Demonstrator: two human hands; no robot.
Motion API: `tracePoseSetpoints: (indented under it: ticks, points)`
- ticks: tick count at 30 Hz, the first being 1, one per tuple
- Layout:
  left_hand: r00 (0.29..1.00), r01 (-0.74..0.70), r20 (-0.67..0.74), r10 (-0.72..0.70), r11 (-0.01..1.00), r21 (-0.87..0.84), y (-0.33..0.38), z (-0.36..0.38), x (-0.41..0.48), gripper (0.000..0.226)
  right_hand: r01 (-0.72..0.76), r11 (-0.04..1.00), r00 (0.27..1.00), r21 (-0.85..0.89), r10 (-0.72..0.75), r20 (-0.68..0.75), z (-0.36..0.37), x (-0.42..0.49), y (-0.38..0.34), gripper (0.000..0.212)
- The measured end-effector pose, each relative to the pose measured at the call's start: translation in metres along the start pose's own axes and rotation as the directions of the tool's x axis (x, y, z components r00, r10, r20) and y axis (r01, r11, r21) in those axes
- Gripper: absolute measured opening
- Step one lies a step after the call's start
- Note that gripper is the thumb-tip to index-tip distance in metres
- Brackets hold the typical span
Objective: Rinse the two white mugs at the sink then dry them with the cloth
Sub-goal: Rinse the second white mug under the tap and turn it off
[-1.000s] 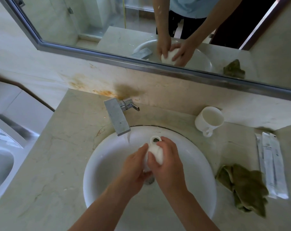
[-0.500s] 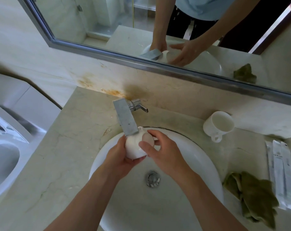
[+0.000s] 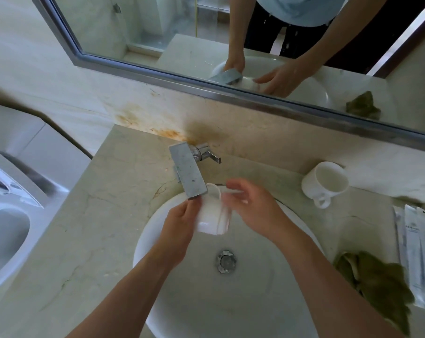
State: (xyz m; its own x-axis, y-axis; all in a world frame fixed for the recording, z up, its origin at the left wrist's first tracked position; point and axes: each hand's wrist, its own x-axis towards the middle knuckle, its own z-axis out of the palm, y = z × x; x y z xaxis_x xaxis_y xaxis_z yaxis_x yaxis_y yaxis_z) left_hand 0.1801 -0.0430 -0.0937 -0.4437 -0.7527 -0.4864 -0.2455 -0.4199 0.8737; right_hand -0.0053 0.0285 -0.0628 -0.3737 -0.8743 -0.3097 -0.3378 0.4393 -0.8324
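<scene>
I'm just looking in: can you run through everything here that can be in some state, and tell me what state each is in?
Mug in hand: tipped under the faucet spout, held over the basin.
Left hand: gripping that mug's side.
Right hand: at the mug's rim, blurred.
Second mug: on the counter, tilted, untouched.
Green cloth: crumpled on the counter, unused.
Faucet: can't tell whether water runs.
Drain: looks unplugged.
Sachets: sealed, lying flat.

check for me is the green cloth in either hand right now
No, the green cloth lies on the counter right of the sink, while both hands are on the mug under the faucet.
</scene>
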Motion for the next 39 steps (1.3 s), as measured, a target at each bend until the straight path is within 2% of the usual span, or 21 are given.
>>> tracePoseSetpoints:
  ticks: [2, 5, 8, 10, 13, 17, 20, 25, 29, 31, 33, 35, 37, 39]
  points:
    - [0.996, -0.094, 0.019, 0.092, 0.963, 0.254, -0.002, 0.000, 0.000, 0.045, 0.058, 0.996, 0.989, -0.070, -0.067, -0.131, 0.001, 0.016, -0.010, 0.029]
    - [0.962, -0.274, 0.157, 0.225, 0.825, 0.495, -0.003, -0.004, -0.004, 0.067, 0.123, 0.983, 0.970, -0.136, -0.148, -0.191, 0.008, 0.039, -0.023, 0.018]
    - [0.902, -0.431, 0.316, 0.294, 0.619, 0.656, -0.004, -0.005, -0.007, 0.050, 0.144, 0.973, 0.963, -0.180, -0.179, -0.201, 0.013, 0.056, -0.029, 0.019]
    - [0.868, -0.494, 0.371, 0.329, 0.516, 0.700, -0.005, -0.005, -0.007, 0.045, 0.129, 0.971, 0.966, -0.202, -0.169, -0.193, 0.013, 0.062, -0.031, 0.025]
    - [0.829, -0.555, 0.426, 0.361, 0.441, 0.706, -0.004, -0.004, -0.003, 0.044, 0.121, 0.977, 0.973, -0.177, -0.152, -0.174, 0.012, 0.062, -0.034, 0.023]
    - [0.713, -0.684, 0.521, 0.469, 0.304, 0.663, 0.003, 0.002, 0.001, 0.044, 0.106, 0.976, 0.974, -0.190, -0.140, -0.177, 0.010, 0.065, -0.034, 0.026]
    - [0.655, -0.731, 0.566, 0.501, 0.234, 0.641, 0.007, 0.005, 0.005, 0.043, 0.095, 0.975, 0.966, -0.202, -0.139, -0.217, 0.012, 0.071, -0.033, 0.026]
    - [0.635, -0.740, 0.601, 0.486, 0.158, 0.654, 0.004, 0.007, 0.004, 0.044, 0.107, 0.962, 0.963, -0.251, -0.163, -0.214, 0.014, 0.063, -0.023, 0.023]
    - [0.683, -0.707, 0.587, 0.435, 0.192, 0.680, -0.003, 0.009, 0.004, 0.047, 0.032, 0.994, 0.973, -0.106, -0.056, -0.224, 0.006, 0.058, -0.026, 0.029]
    - [0.716, -0.676, 0.555, 0.423, 0.220, 0.704, -0.005, 0.010, 0.003, 0.045, 0.064, 0.983, 0.976, -0.171, -0.097, -0.195, 0.003, 0.063, -0.031, 0.014]
    - [0.741, -0.643, 0.509, 0.438, 0.243, 0.726, -0.005, 0.009, 0.002, 0.045, 0.074, 0.956, 0.975, -0.283, -0.130, -0.183, 0.004, 0.061, -0.033, 0.025]
    - [0.747, -0.629, 0.486, 0.454, 0.245, 0.738, -0.005, 0.007, 0.005, 0.045, 0.122, 0.934, 0.976, -0.335, -0.175, -0.133, 0.004, 0.052, -0.036, 0.028]
    - [0.736, -0.645, 0.512, 0.443, 0.230, 0.729, -0.005, 0.007, 0.007, 0.042, 0.190, 0.916, 0.976, -0.352, -0.216, -0.035, 0.002, 0.043, -0.033, 0.017]
    - [0.709, -0.678, 0.557, 0.433, 0.204, 0.706, -0.004, 0.009, 0.006, 0.042, 0.184, 0.905, 0.983, -0.383, -0.172, 0.066, -0.005, 0.034, -0.027, 0.035]
